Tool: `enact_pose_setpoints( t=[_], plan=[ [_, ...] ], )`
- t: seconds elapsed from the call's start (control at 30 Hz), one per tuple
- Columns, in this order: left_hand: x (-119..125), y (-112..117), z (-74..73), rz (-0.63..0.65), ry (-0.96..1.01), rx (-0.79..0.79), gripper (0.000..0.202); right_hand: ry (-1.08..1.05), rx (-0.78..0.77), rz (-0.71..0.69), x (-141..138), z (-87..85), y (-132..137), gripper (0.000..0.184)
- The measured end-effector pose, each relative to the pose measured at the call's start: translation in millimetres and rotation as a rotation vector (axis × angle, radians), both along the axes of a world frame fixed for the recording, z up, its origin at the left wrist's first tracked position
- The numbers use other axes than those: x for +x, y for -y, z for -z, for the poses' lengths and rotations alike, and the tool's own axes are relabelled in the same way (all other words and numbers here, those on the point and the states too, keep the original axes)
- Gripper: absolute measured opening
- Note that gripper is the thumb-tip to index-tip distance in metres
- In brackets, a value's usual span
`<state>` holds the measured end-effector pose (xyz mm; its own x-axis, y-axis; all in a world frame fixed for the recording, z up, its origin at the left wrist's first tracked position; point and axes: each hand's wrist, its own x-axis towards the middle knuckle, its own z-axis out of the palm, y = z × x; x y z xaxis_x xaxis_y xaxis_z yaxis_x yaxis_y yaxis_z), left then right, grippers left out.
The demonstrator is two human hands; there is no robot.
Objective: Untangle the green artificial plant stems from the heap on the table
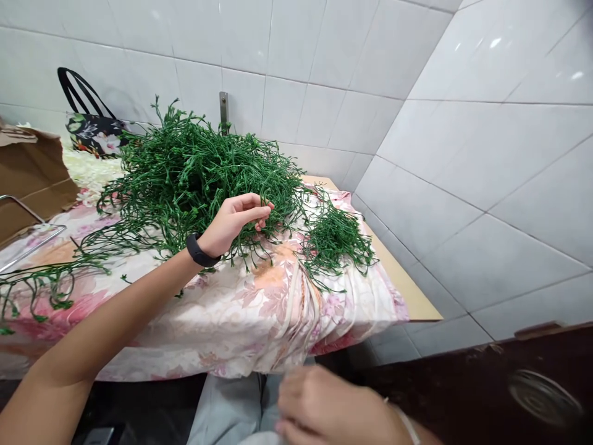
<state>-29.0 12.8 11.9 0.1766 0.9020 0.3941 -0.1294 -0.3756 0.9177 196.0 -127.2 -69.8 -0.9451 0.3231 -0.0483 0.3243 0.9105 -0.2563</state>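
A big heap of green artificial flower stems (199, 167) lies on the flower-patterned cloth. My left hand (238, 222), with a black band at the wrist, is at the heap's front right edge. Its thumb and fingers are pinched together, and a thin green stem seems to show between the fingertips. A smaller pile of stems (338, 241) sits to the right of this hand. Low in the view, above my lap and in front of the table edge, is my right hand (324, 402). Its fingers look curled but are smeared by motion; whatever they hold is hidden.
Gathered cloth (319, 309) hangs over the table's front edge. At left are a brown paper bag (32, 179), a metal wire frame (34, 247) and loose stems (60, 278). A floral handbag (97, 133) stands behind pale petals (88, 170). Tiled walls close the back and right.
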Motion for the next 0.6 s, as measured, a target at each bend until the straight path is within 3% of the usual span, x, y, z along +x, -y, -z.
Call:
enact_pose_setpoints(
  t=[0.13, 0.23, 0.3, 0.4, 0.6],
  plan=[
    [0, 2, -0.7, 0.0, -0.065, 0.021, 0.021, -0.422, 0.254, 0.284, -4, -90.0, -60, 0.026],
    [0, 2, 0.4, -0.005, -0.038, 0.026, 0.019, -0.467, 0.342, 0.421, -14, -129.6, -107, 0.025],
    [-1, 1, 1.4, 0.011, -0.019, 0.02, 0.017, -0.443, 0.284, 0.36, -26, -135.4, -139, 0.024],
    [-4, -2, 2.4, 0.035, -0.016, -0.005, 0.018, -0.422, 0.057, 0.228, -40, -125.8, -175, 0.028],
    [-10, -10, 2.0, 0.068, 0.033, -0.22, 0.02, -0.688, -0.393, 0.241, -43, -98.4, -188, 0.021]
  ],
)
